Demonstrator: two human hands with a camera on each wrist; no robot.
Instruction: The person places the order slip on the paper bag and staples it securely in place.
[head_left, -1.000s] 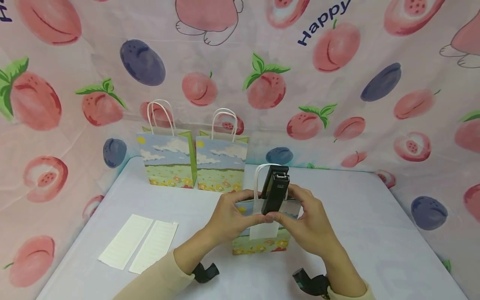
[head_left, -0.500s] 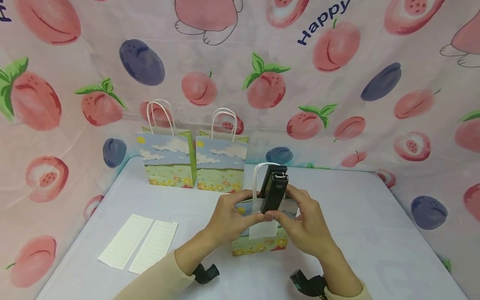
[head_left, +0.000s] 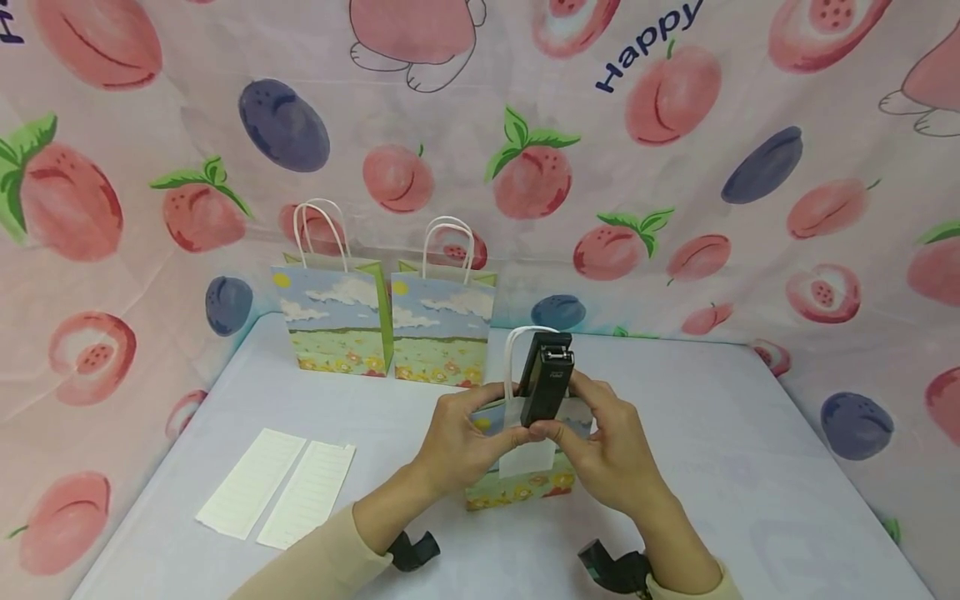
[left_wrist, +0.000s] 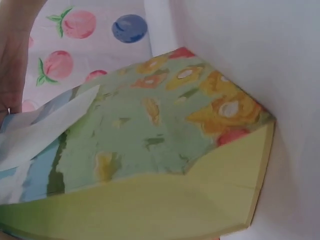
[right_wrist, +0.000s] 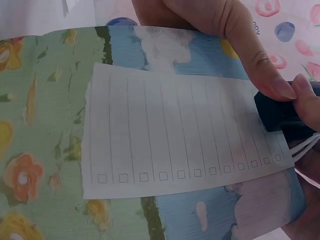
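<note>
A black stapler (head_left: 546,383) stands tilted over the top edge of a small paper gift bag (head_left: 517,493) printed with sky and flowers. My left hand (head_left: 467,435) and right hand (head_left: 617,450) grip it from either side, thumbs meeting at its lower end, the other fingers partly hidden behind the bag. Under the stapler's jaws, a white paper slip (right_wrist: 165,132) with ruled lines and small checkboxes lies against the bag's front. One white handle (head_left: 512,358) rises beside the stapler. In the left wrist view, the bag's yellow-green side (left_wrist: 150,210) shows.
Two matching gift bags stand upright at the back, a left one (head_left: 337,321) and a right one (head_left: 442,329). Two white paper slips lie at the left, one (head_left: 251,483) beside the other (head_left: 309,492). A fruit-print cloth (head_left: 480,167) hangs behind the white table (head_left: 720,433).
Both hands, the stapler and the bag's top have shifted slightly to the left. The grip stays the same; the other bags and slips have not moved.
</note>
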